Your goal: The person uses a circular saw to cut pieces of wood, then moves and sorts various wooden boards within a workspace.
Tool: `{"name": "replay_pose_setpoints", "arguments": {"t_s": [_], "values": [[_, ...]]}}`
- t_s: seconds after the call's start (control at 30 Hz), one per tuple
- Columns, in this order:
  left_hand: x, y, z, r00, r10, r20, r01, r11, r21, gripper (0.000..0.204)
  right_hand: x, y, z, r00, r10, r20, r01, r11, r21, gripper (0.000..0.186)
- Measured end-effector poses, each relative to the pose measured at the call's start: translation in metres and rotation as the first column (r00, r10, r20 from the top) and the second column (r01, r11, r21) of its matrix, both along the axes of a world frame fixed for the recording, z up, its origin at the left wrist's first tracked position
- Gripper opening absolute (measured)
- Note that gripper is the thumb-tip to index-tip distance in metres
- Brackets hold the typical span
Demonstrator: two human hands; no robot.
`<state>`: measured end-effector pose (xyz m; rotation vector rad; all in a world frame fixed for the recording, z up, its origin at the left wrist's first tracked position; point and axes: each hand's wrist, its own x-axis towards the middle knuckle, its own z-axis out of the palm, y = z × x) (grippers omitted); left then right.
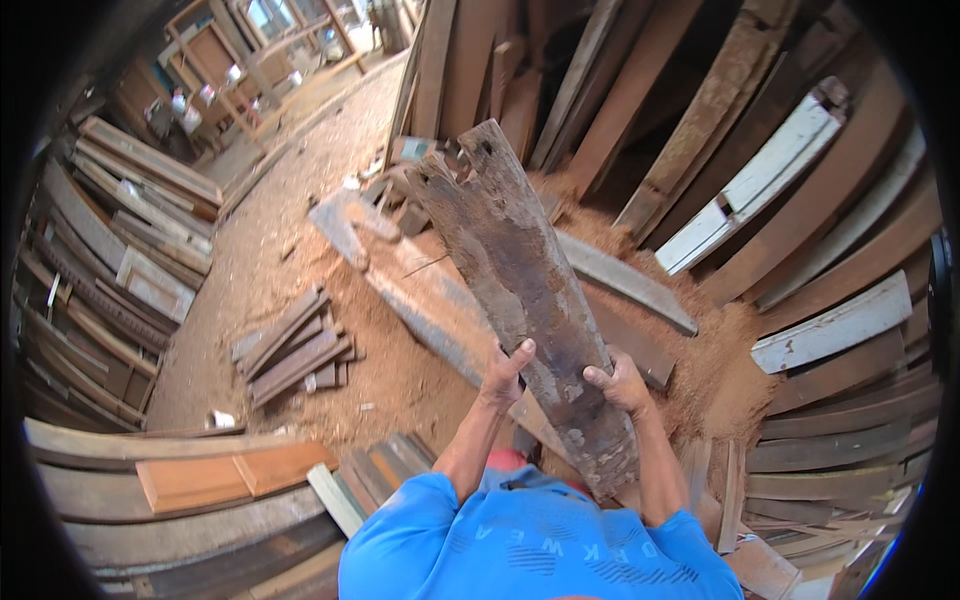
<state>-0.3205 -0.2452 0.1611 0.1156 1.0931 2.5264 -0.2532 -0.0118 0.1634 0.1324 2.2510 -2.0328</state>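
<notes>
A long, weathered wooden plank (525, 270) is held up in front of me, tilted, with its far end notched and broken. My left hand (507, 372) grips its left edge, thumb on the face. On the opposite edge my right hand (620, 382) holds it the same way, with the fingers behind the wood. The plank's near end reaches down by my blue shirt. Beneath it on the ground lies another board (410, 290), dusted with sawdust and forked at its far end.
Short wood offcuts (295, 345) lie heaped on the sawdust floor at left. Tall boards (690, 120) lean at the far right, with a white-painted beam (750, 180) among them. Stacked planks (130, 270) line the left side. An orange-brown panel (235, 473) rests on timber at near left.
</notes>
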Motion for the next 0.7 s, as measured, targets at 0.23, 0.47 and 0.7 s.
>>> {"name": "replay_pose_setpoints", "arguments": {"t_s": [0.23, 0.47, 0.7], "values": [[-0.058, 0.036, 0.132, 0.886, 0.072, -0.459, -0.165, 0.972, -0.165, 0.087, -0.014, -0.021, 0.076, 0.922, -0.271, -0.278, 0.213, 0.951, -0.223, 0.065], [-0.064, 0.078, 0.221, 0.611, -0.264, -0.747, -0.092, 0.913, -0.397, 0.072, -0.001, 0.017, 0.106, 0.892, -0.233, -0.387, 0.125, 0.951, -0.284, 0.094], [-0.021, 0.103, 0.128, 0.242, -0.538, -0.808, -0.506, 0.64, -0.578, 0.065, 0.072, 0.07, 0.122, 0.571, -0.769, -0.287, 0.082, 0.402, -0.912, 0.098]]}}
